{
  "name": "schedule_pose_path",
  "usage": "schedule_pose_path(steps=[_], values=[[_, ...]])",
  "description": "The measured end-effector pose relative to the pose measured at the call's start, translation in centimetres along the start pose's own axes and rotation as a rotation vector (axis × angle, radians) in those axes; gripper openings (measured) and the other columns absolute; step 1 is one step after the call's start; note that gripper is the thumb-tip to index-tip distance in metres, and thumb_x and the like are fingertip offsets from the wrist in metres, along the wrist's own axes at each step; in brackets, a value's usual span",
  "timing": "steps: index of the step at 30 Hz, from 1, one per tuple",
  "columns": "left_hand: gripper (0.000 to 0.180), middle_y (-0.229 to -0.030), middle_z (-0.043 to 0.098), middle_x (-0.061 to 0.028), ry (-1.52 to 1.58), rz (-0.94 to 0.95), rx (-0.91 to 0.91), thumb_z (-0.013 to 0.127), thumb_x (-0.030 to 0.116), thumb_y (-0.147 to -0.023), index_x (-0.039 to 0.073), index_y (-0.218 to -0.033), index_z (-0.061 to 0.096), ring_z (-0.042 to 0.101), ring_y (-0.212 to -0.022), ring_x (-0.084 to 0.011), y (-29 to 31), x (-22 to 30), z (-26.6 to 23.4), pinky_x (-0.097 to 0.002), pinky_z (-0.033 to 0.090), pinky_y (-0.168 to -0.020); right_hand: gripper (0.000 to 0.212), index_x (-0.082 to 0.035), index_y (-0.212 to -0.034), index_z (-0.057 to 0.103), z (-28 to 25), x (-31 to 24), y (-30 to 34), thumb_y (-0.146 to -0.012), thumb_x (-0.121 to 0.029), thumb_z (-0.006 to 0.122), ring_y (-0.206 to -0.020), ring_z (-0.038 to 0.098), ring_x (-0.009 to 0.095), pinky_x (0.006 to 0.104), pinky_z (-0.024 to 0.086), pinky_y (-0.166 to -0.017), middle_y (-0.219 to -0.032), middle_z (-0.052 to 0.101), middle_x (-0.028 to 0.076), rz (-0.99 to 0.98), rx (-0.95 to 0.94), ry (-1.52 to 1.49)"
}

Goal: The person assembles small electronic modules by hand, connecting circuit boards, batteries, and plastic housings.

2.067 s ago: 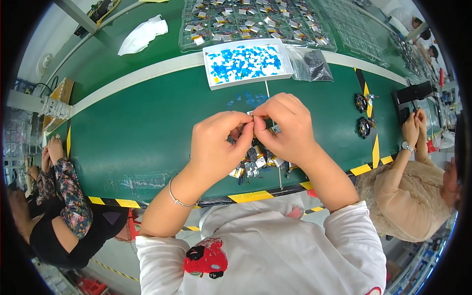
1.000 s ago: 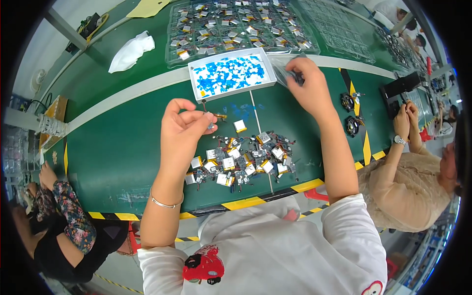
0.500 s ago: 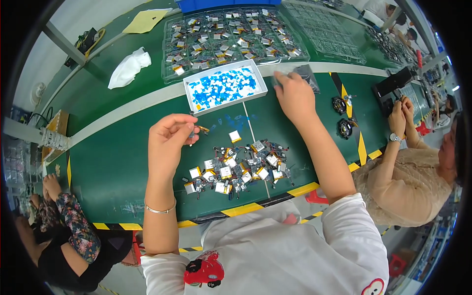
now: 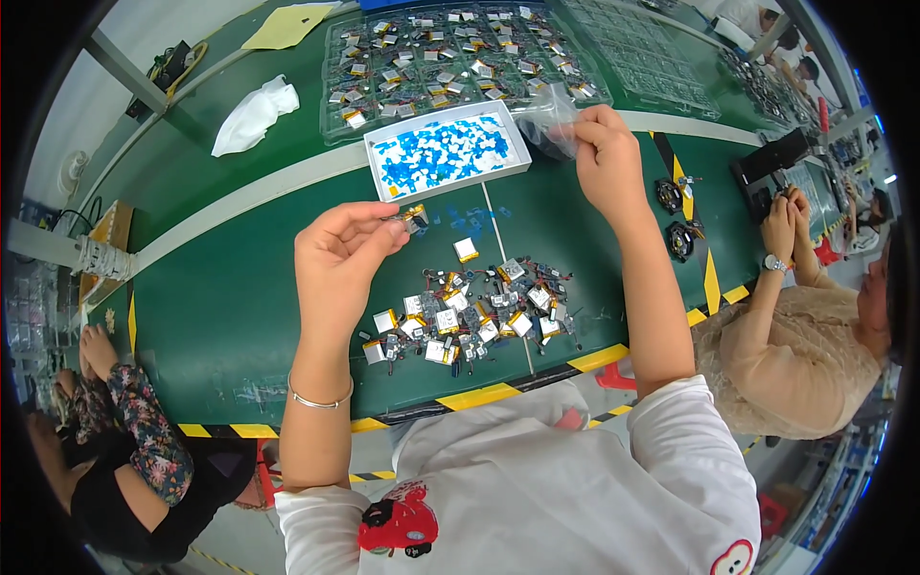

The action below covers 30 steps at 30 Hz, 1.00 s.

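Observation:
My left hand (image 4: 337, 257) pinches a small battery assembly (image 4: 414, 218), with a gold-yellow edge and dark parts, between thumb and fingertips. It is held above the green table, just in front of the white box. My right hand (image 4: 609, 161) grips the edge of a clear plastic bag (image 4: 549, 120) that has dark contents at its bottom; its fingertips are partly hidden. Below and between my hands lies a pile of battery assemblies (image 4: 470, 311), silver cells with yellow edges, small boards and wires. A single silver battery (image 4: 466, 250) rests at the pile's far edge.
A white box (image 4: 465, 182) holds blue and white bits. Beyond it stands a clear compartment tray (image 4: 337, 72) of battery assemblies. Small blue pieces (image 4: 467, 220) lie before the box. Two round black parts (image 4: 680, 240) sit to the right. People work on both sides.
My right hand has drawn the bag's edge upward, and the bag now stands taller beside the box. My left hand has moved slightly right and up with the battery assembly.

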<state>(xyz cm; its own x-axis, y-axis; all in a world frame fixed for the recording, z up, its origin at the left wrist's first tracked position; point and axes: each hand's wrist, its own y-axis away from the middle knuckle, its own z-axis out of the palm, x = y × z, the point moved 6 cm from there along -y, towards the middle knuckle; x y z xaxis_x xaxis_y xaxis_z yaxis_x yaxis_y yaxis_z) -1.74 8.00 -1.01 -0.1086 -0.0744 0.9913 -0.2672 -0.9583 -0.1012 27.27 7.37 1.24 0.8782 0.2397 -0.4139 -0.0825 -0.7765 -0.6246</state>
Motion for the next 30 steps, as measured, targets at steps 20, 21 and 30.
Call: schedule_pose_path(steps=[20, 21, 30], values=[[0.013, -0.070, 0.065, -0.0112, -0.028, -0.084, -0.001, 0.059, 0.004, -0.086, -0.004, -0.096, 0.062, 0.063, -0.058, -0.0139, 0.5, 0.1, 0.9, -0.0237, 0.053, -0.053, 0.020, -0.008, -0.093, 0.069, 3.3, 5.1, 0.3, -0.075, -0.017, 0.064, -0.071, 0.062, 0.032, 0.0371, 0.049, -0.067, -0.078, 0.064, 0.017, 0.241, -0.140, 0.250], [0.013, -0.071, 0.065, -0.0113, -0.005, -0.098, -0.016, 0.059, 0.004, -0.086, -0.003, -0.097, 0.061, 0.064, -0.059, -0.0140, 0.5, 0.0, 1.0, -0.0238, 0.054, -0.054, 0.020, -0.008, -0.093, 0.069, 3.3, 5.1, 0.4, -0.075, -0.017, 0.064, -0.071, 0.062, 0.032, 0.0371, 0.049, -0.067, -0.078, 0.064, 0.017, 0.238, -0.143, 0.242], [0.015, -0.075, 0.066, -0.0096, 0.058, -0.120, -0.030, 0.056, 0.008, -0.087, -0.003, -0.097, 0.061, 0.064, -0.063, -0.0132, 0.6, -0.7, 1.6, -0.0245, 0.055, -0.060, 0.015, -0.005, -0.080, 0.069, 1.4, 2.8, 0.7, -0.072, -0.017, 0.070, -0.068, 0.059, 0.029, 0.0354, 0.046, -0.064, -0.078, 0.061, 0.012, 0.265, -0.147, 0.191]])
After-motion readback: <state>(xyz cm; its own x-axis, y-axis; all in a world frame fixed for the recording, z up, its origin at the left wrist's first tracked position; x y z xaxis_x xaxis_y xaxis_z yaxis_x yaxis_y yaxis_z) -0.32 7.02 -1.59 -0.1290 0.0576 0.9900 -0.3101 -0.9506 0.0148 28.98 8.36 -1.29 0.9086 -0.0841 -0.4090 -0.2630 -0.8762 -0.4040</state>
